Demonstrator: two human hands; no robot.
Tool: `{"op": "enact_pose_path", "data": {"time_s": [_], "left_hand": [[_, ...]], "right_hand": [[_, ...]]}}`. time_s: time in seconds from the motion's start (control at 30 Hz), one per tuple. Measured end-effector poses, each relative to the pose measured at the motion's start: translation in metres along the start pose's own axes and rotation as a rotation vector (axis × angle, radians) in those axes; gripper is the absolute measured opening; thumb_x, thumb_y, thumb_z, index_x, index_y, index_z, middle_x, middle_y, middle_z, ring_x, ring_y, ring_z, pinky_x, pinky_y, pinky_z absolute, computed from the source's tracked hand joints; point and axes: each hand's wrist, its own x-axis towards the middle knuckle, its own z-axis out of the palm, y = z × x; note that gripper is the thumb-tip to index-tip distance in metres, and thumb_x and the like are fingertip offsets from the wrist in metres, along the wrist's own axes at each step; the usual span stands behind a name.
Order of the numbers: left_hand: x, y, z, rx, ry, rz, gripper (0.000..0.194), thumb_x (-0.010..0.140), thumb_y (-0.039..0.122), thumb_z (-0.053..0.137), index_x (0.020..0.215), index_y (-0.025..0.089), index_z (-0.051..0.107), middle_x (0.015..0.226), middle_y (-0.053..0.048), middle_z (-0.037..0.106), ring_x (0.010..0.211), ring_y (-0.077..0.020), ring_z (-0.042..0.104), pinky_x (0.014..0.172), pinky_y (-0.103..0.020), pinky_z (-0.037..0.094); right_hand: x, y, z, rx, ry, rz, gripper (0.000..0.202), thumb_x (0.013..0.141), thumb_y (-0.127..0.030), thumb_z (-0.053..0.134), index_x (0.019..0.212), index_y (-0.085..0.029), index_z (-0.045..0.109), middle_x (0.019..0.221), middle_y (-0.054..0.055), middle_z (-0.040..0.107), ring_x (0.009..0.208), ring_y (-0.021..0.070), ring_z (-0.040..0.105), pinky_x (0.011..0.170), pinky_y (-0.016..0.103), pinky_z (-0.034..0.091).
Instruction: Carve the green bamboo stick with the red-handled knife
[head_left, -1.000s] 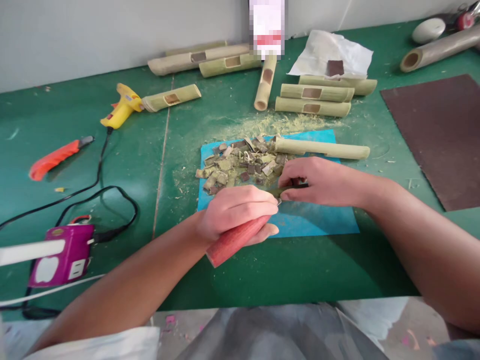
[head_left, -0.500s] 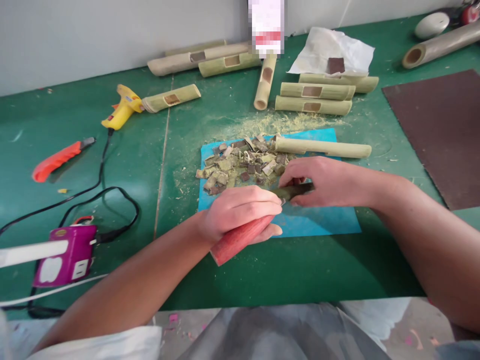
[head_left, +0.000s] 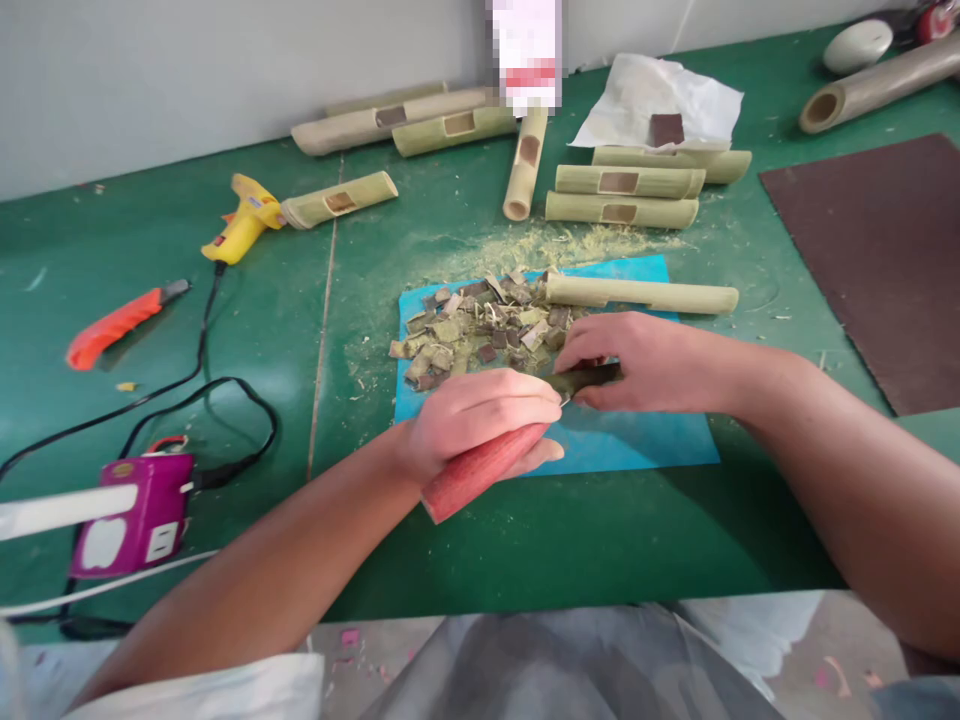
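My left hand (head_left: 487,415) is closed around the red wooden handle (head_left: 480,475) of a carving tool. A small bit of its metal shows at the knuckles, against a dark green strip of bamboo (head_left: 589,379). My right hand (head_left: 630,360) grips that strip between thumb and fingers, low over a blue sheet (head_left: 637,440); its far end is hidden by my left hand. Beyond my hands lies a heap of bamboo chips and dark brown square scraps (head_left: 487,325). A pale bamboo tube (head_left: 641,294) rests just past my right hand.
Notched bamboo tubes (head_left: 622,211) lie along the back, near white paper (head_left: 660,100). To the left are a yellow glue gun (head_left: 244,225), an orange utility knife (head_left: 120,325) and a purple power strip (head_left: 139,510) with cords. A dark brown sheet (head_left: 877,260) lies on the right.
My hands keep their holds, and the red handle's lower end has shifted up very slightly. Otherwise only the camera view has moved a little.
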Motion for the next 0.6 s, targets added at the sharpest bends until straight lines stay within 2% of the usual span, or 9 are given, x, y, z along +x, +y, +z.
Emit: {"op": "enact_pose_path", "data": {"time_s": [0.1,0.3,0.47,0.6], "left_hand": [[-0.0003,-0.0014,0.0011,-0.002,-0.002,0.002,0.029,0.088,0.026,0.079,0.111,0.013,0.066,0.098,-0.011,0.078,0.093,-0.0168,0.078,0.086,-0.025,0.067],[0.0011,-0.0058,0.0063,0.018,0.043,-0.027,0.022,0.088,0.024,0.078,0.106,0.017,0.067,0.094,-0.007,0.078,0.089,-0.0146,0.077,0.082,-0.023,0.065],[0.0050,-0.0061,0.0067,-0.035,0.079,-0.186,0.018,0.086,0.026,0.079,0.099,0.019,0.069,0.093,-0.003,0.077,0.086,-0.0129,0.075,0.083,-0.023,0.063],[0.0094,-0.0030,0.0072,-0.027,0.093,-0.304,0.007,0.087,0.021,0.074,0.091,0.018,0.069,0.090,-0.002,0.077,0.083,-0.0126,0.075,0.080,-0.024,0.061]], "right_hand": [[-0.0001,0.0013,0.0009,-0.002,0.000,-0.014,0.021,0.084,-0.022,0.062,0.100,-0.020,0.075,0.104,0.006,0.069,0.092,0.0209,0.061,0.080,0.032,0.042],[0.0017,0.0064,0.0056,-0.002,0.040,-0.038,0.019,0.082,-0.021,0.063,0.097,-0.017,0.074,0.099,0.006,0.067,0.090,0.0204,0.060,0.079,0.032,0.042],[0.0046,0.0101,0.0100,-0.066,0.105,-0.101,0.012,0.083,-0.023,0.063,0.088,-0.019,0.073,0.094,0.006,0.064,0.090,0.0211,0.059,0.079,0.033,0.042],[0.0029,0.0026,0.0095,-0.076,0.135,-0.068,0.007,0.080,-0.019,0.064,0.083,-0.019,0.071,0.094,0.007,0.065,0.089,0.0217,0.059,0.079,0.034,0.042]]}}
